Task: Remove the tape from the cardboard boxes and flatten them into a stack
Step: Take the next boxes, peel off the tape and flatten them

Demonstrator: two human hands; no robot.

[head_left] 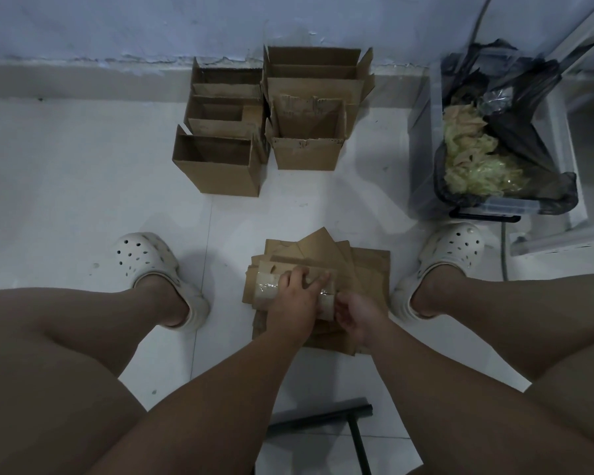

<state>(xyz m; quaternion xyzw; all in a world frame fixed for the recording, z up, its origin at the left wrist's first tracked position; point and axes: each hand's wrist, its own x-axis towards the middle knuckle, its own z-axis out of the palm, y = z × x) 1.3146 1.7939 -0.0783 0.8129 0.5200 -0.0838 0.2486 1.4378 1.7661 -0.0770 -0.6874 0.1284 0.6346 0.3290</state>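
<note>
A stack of flattened cardboard [367,269] lies on the white floor between my feet. On top of it sits a flattened box [264,286] with a wide strip of clear tape [268,281] across it. My left hand [295,296] presses down on this box, fingers spread over the tape. My right hand [354,315] pinches the tape end at the box's near right edge. Several open, upright cardboard boxes [220,166] stand in a group by the far wall.
A clear plastic bin [422,138] lined with a black bag holds crumpled tape [474,166] at the right. My feet in white clogs [151,262] flank the stack. A metal frame [563,234] stands at far right; black bars [323,416] lie near me.
</note>
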